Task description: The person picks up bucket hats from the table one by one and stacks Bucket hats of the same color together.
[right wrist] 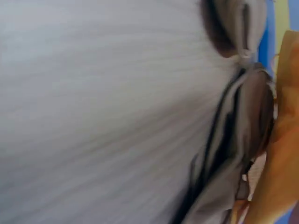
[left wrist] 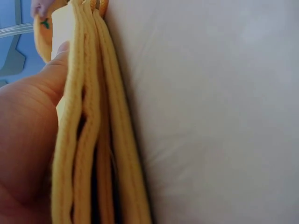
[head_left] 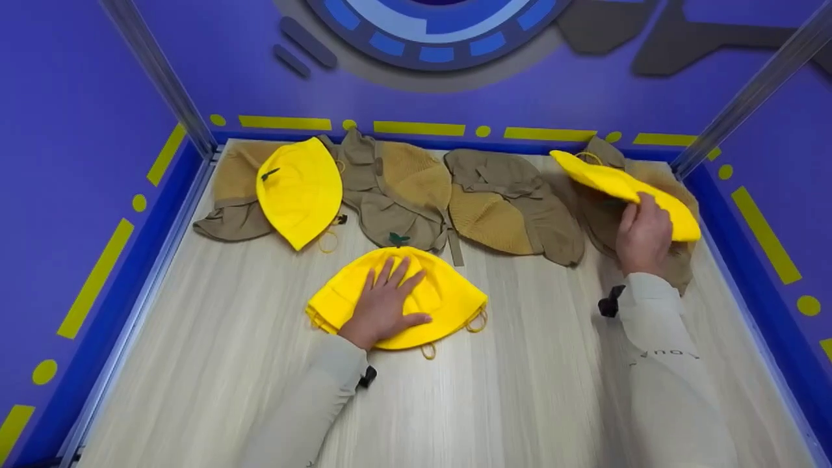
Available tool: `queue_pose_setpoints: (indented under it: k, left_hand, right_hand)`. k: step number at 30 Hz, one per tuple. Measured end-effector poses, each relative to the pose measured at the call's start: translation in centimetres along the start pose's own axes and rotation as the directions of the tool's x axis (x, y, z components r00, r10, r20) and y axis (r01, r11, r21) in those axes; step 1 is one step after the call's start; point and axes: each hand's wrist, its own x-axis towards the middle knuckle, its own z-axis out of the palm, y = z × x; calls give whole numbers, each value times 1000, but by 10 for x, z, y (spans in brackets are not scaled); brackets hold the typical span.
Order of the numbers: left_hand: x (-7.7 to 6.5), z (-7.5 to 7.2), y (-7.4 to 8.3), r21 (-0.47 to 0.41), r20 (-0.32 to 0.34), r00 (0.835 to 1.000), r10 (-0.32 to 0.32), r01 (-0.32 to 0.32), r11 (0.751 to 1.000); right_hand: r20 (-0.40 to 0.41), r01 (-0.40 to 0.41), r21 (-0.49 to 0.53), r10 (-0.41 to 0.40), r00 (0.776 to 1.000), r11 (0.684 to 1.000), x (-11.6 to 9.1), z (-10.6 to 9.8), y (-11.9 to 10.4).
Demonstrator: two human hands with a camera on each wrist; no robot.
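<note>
The left hand (head_left: 383, 305) is resting flat on the front yellow hat (head_left: 448, 299), with its fingers spreading apart over the cloth. This hat is lying folded on the wooden table (head_left: 507, 396), near its middle; a green leaf (head_left: 398, 239) is sticking out from the top, and cord loops (head_left: 478, 322) are hanging out along the brim. In the left wrist view, the brim edges are lying in several layers. The right hand (head_left: 645, 237) is pinching the edge of the raised yellow hat (head_left: 604, 179), its thumb and fingers clamping on it, above the rightmost brown hat (head_left: 595, 227). The left yellow hat (head_left: 300, 192) is lying upon the leftmost brown hat (head_left: 240, 214). Between them, two brown-and-tan hats (head_left: 513, 218) are lying side by side along the purple wall (head_left: 481, 104).
</note>
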Motion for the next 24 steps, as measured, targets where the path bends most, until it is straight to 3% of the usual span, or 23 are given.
queue_pose_setpoints:
  k: [4,10,17,24]
  left_hand:
    - [-1,1,0,-7,4,1000,-8,8,1000]
    - [-3,-2,1,-1,6,1000,-8,8,1000]
    - [-4,-2,3,19,-1,1000,-4,4,1000]
    - [-1,2,2,24,-12,1000,0,0,1000]
  right_hand:
    - [-168,49,62,-38,985,997,4,-12,-8]
    - [-310,272,-55,-275,910,961,10,-33,-19]
    - [-306,379,-79,-384,871,922,0,-54,-42]
    - [-274,413,-25,-403,873,910,-28,-60,-66]
